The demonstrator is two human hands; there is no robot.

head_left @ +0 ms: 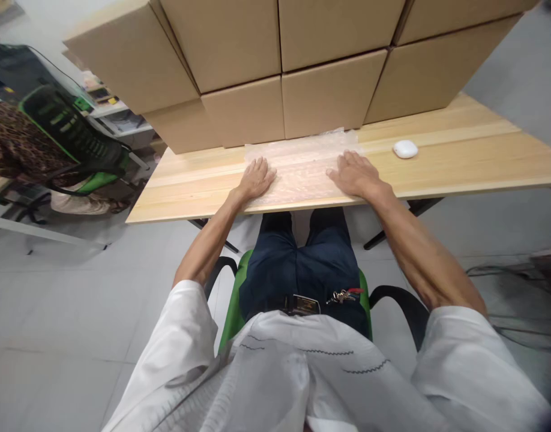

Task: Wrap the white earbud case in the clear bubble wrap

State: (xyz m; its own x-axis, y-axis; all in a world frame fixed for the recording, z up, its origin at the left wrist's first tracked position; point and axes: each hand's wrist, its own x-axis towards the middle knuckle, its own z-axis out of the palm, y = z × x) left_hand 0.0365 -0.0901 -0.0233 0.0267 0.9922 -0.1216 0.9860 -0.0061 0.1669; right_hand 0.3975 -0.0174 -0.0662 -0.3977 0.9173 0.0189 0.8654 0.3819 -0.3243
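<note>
A sheet of clear bubble wrap (305, 171) lies flat on the wooden table, its far edge close to the cardboard boxes. My left hand (257, 178) rests palm down on the sheet's left side, fingers stretched forward. On the right side, my right hand (354, 173) lies flat too, with its fingers pointing inward and away from me. Both hands are open and grip nothing. To the right of my right hand sits a small white rounded object (406, 149); its kind I cannot make out.
Cardboard boxes (242, 111) stand stacked along the back of the wooden table (473, 156). I sit on a green chair (239, 282) with black armrests. At left, another person (14, 138) sits on a green and black chair (68, 129). Cables (509, 273) lie on the floor at right.
</note>
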